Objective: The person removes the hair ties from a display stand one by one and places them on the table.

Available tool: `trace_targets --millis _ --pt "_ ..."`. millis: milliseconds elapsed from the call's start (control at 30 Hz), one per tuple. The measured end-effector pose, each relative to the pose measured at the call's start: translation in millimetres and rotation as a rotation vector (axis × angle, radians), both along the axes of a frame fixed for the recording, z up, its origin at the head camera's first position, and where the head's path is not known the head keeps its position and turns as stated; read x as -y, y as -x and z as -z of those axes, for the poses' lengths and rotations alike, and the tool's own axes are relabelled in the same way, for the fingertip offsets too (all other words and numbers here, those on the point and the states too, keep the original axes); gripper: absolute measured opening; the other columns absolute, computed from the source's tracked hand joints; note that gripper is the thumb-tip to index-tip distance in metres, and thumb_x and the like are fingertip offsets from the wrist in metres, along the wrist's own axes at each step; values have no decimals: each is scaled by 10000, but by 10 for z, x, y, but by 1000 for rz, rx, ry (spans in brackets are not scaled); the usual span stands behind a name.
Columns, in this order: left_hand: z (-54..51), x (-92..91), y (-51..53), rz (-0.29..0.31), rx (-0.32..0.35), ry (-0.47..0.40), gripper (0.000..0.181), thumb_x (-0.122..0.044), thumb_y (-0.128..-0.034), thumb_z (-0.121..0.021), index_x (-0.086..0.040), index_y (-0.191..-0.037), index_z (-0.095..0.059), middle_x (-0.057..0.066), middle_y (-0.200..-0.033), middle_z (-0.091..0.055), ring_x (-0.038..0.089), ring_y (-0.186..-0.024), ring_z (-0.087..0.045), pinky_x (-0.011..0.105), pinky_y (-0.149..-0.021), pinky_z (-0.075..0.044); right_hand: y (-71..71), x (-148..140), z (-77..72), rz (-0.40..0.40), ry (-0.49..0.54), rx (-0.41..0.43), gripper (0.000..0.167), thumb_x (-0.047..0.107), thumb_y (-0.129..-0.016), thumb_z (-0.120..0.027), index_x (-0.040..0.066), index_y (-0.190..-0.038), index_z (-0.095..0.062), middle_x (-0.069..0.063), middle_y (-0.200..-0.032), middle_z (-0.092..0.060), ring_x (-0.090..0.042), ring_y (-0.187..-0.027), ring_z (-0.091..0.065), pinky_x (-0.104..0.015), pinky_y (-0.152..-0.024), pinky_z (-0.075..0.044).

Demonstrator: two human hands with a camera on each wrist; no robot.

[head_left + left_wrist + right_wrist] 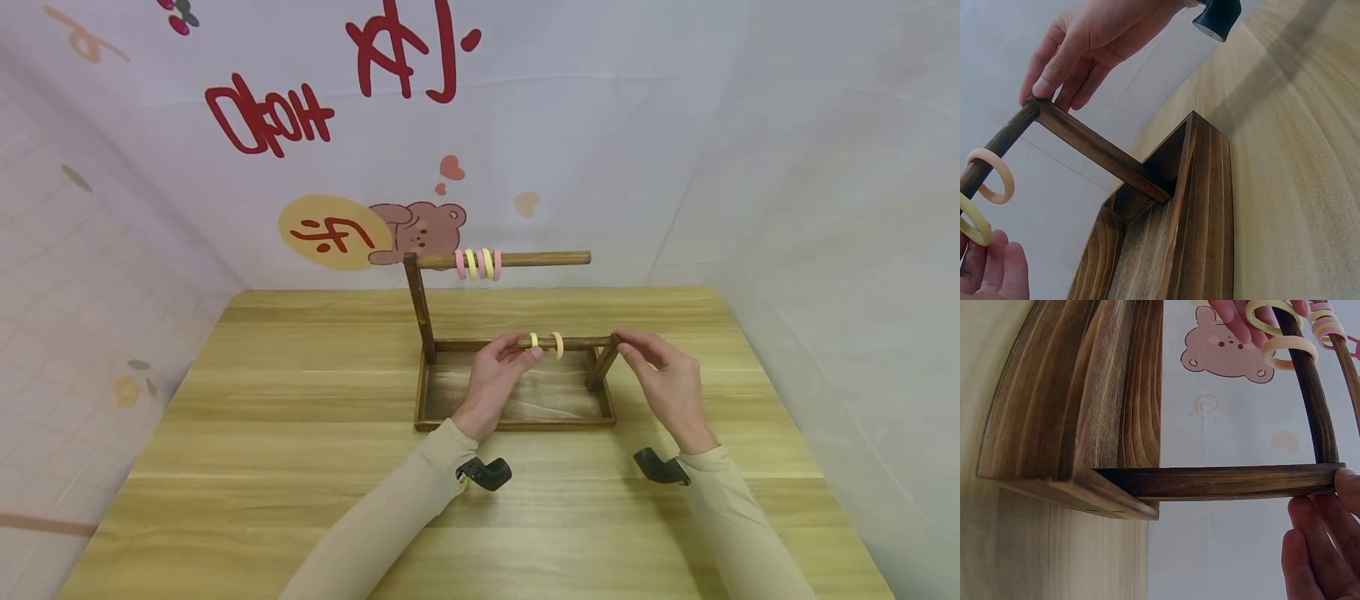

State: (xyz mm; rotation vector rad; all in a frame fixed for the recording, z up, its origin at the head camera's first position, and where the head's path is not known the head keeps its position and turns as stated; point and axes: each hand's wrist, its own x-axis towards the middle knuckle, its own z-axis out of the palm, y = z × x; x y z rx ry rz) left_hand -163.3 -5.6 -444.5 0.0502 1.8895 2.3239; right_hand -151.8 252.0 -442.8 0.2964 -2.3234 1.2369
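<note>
A dark wooden stand has two horizontal rods. On its lower rod hang a yellow ring and, to its right, an orange ring. My left hand is at the rod's free left end, with thumb and fingers pinching the yellow ring, which is round the rod. With thumb and fingertips my right hand grips the top corner where the post meets the lower rod. In the left wrist view the orange ring hangs apart from the yellow ring.
Several pink and yellow rings hang together on the upper rod, behind the lower one. The stand's tray base rests on a wooden table. A white printed cloth hangs behind it.
</note>
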Motion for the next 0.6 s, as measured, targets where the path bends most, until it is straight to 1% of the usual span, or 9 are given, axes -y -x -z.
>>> trace_targets --millis 100,200,433,600 --pt "-1 10 -3 -8 -8 -12 438 -152 -958 -757 -25 -1362 -644 139 -1377 -607 282 -1285 -582 377 -1076 -502 -2 2 -5 -3 10 6 220 43 -968 -731 56 -1182 -779 -138 -1120 -769 125 -969 -644 -76 -817 -515" --pt "0 33 -12 -14 -12 -25 451 -127 -960 -747 -1 -1376 -627 154 -1394 -598 294 -1306 -575 367 -1077 -504 -8 8 -13 -5 21 17 224 43 -970 -729 66 -1187 -780 -131 -1125 -769 113 -964 -650 -75 -817 -513" --pt "7 132 -38 -32 -20 -19 442 -105 -962 -736 -25 -1382 -626 135 -1355 -627 267 -1260 -611 330 -1025 -536 -10 7 -1 3 4 25 218 69 -976 -730 62 -1189 -778 -124 -1126 -770 126 -958 -642 -73 -804 -513" --pt "21 222 -74 -58 -52 -13 456 -94 -958 -735 7 -1387 -620 154 -1342 -645 271 -1249 -624 306 -996 -549 0 -9 5 6 -3 4 218 61 -969 -736 56 -1183 -779 -132 -1127 -768 135 -938 -640 -66 -780 -514"
